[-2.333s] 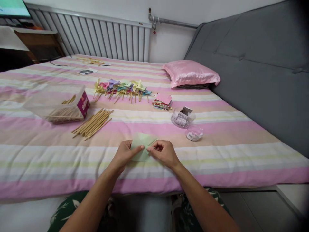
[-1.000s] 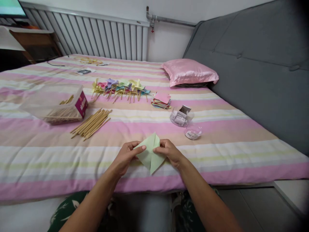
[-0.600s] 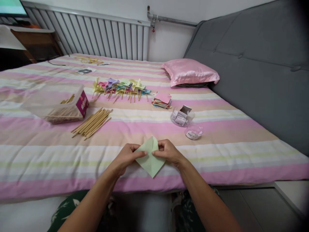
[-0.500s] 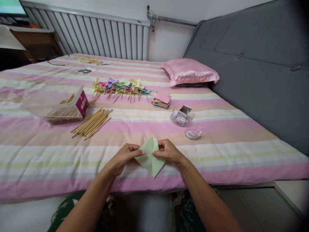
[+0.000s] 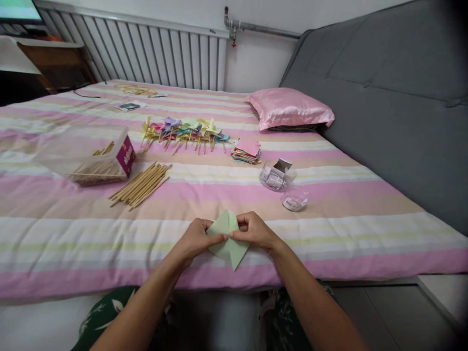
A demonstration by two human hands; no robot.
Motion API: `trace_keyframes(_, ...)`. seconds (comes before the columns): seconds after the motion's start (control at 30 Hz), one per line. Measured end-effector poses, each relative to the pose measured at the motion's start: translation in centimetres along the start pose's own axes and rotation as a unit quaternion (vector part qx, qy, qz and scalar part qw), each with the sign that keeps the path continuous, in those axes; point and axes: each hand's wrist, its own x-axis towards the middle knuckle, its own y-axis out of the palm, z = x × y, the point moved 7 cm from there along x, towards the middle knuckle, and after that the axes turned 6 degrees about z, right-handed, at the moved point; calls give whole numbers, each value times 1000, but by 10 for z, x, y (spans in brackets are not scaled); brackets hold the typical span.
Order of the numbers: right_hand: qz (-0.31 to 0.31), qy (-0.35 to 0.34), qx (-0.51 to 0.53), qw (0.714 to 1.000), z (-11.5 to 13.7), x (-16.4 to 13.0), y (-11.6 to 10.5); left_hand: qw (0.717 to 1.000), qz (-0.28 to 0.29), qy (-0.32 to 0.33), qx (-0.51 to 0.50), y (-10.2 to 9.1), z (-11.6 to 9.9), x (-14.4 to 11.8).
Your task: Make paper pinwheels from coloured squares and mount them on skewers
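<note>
- A home is shown, and within it a bedroom.
- Most of the view is taken up by a broad bed (image 5: pixel 358 229), spread with padded bedding striped in pink, white, beige and pale yellow.
- The bed is bounded on the right by a grey upholstered headboard (image 5: pixel 387 73), marked with tufted seams.
- A glossy pink pillow (image 5: pixel 290 108) is laid near that headboard.
- The far side is lined by a white ribbed radiator (image 5: pixel 146 46); beside it, a metal pipe (image 5: pixel 268 30) with a red-handled valve (image 5: pixel 233 45) is run along a plain white wall (image 5: pixel 252 66).
- In the far left corner, a lit screen (image 5: pixel 18 10), cut off by the view's edge, can be seen above brown furniture (image 5: pixel 58 63).
</note>
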Motion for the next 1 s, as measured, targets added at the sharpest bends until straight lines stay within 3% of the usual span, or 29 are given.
trace_keyframes(0.1,48,17,7,999,-3,1,7,1000,-4,-4,-7,0,-1,-1)
trace_keyframes(0.27,55,13,24,998,-5,2,9,999,-21,-18,-45,1,0,-1)
trace_keyframes(0.4,-3,-44,16,999,7,3,-3,992,-61,-37,-108,-5,-1,-3)
trace_keyframes(0.53,-64,-78,79,992,16,1,-17,977,-102,-42,-182,-18,-4,-5)
trace_keyframes(0.67,-127,-122,91,980,22,-5,-26,963,-115,-36,-242,-28,-5,-6)
trace_keyframes(0.87,-14,-146,27,989,31,-9,-1,952,-105,-43,-283,-33,-2,-4)
trace_keyframes(1.0,2,-146,-40,988,31,-9,7,955,-89,-42,-278,-30,-3,-4)
